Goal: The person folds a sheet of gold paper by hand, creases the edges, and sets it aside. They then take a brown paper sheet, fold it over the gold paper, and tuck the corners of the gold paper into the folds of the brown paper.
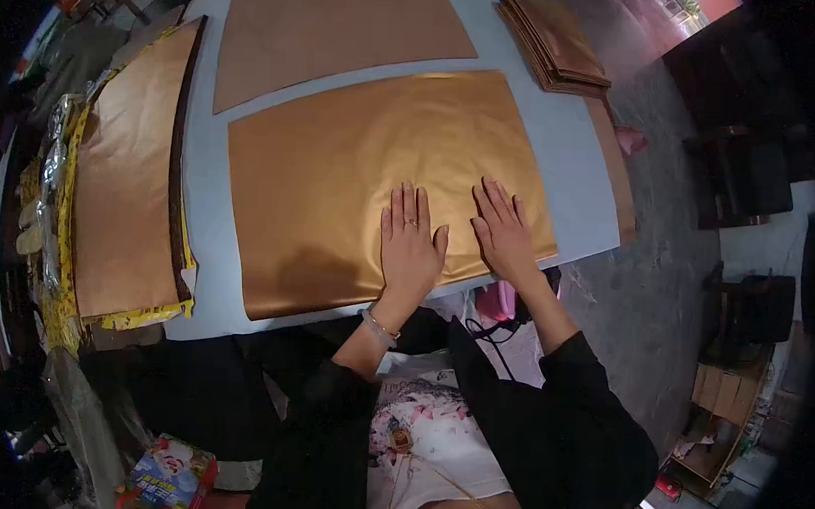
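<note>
A large gold sheet [338,179] lies flat across the pale table top [208,273], its near edge close to the table's front edge. My left hand [410,250] rests palm down on it, fingers extended, with a ring on one finger and bands at the wrist. To the right, my right hand [502,229] also lies flat on the gold sheet, fingers stretched out and pointing away from me. Neither hand grips anything. Just beyond the gold sheet is a duller brown sheet [335,33], separated from it by a narrow strip of table.
On the left stands a stack of gold-brown sheets [133,179] with yellow wrapping round its edges. Folded gold-brown pieces [557,47] are piled at the table's far right. A colourful box [169,476] sits low at the left, and dark chairs [743,178] stand at the right.
</note>
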`<action>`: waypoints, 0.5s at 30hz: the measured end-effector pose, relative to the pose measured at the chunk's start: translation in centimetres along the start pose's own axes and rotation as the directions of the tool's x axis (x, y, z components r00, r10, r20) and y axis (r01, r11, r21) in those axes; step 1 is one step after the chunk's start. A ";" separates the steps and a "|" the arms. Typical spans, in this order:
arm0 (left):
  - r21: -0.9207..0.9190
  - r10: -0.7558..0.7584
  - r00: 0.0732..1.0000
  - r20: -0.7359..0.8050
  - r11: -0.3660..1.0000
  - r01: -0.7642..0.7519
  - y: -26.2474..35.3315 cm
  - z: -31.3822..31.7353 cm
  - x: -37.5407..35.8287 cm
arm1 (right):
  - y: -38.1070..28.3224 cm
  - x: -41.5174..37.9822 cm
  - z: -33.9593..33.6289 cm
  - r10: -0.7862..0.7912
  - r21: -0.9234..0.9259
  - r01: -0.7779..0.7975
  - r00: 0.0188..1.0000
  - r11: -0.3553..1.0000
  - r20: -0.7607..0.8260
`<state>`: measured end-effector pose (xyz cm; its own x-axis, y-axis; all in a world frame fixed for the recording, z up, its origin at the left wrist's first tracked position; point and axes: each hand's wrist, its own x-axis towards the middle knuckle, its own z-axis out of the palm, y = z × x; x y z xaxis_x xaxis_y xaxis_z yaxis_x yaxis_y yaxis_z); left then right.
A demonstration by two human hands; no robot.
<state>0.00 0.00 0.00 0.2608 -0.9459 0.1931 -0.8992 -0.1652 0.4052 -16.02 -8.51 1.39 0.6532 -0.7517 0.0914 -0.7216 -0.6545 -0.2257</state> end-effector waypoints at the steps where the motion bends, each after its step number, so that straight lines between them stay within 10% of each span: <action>1: 0.011 0.020 1.000 -0.017 1.000 -0.019 -0.1 -0.3 -0.1 | -0.1 -0.1 0.0 -0.017 0.056 0.019 0.999 0.998 -0.035; 9: 0.067 0.037 0.998 -0.055 0.997 -0.034 0.0 0.6 -0.5 | 4.0 -1.7 -3.1 0.283 0.326 -0.164 0.888 0.931 -0.362; 15: 0.061 0.085 0.993 -0.087 0.995 -0.080 0.0 0.2 -0.3 | 8.0 -6.4 -4.4 0.688 0.515 -0.517 0.693 0.684 -0.217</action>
<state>-0.13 0.20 -0.20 0.2129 -0.9286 0.3038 -0.9368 -0.1056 0.3335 -27.03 -9.30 3.25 -0.0938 -0.9885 0.1190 -0.7132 -0.0167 -0.7008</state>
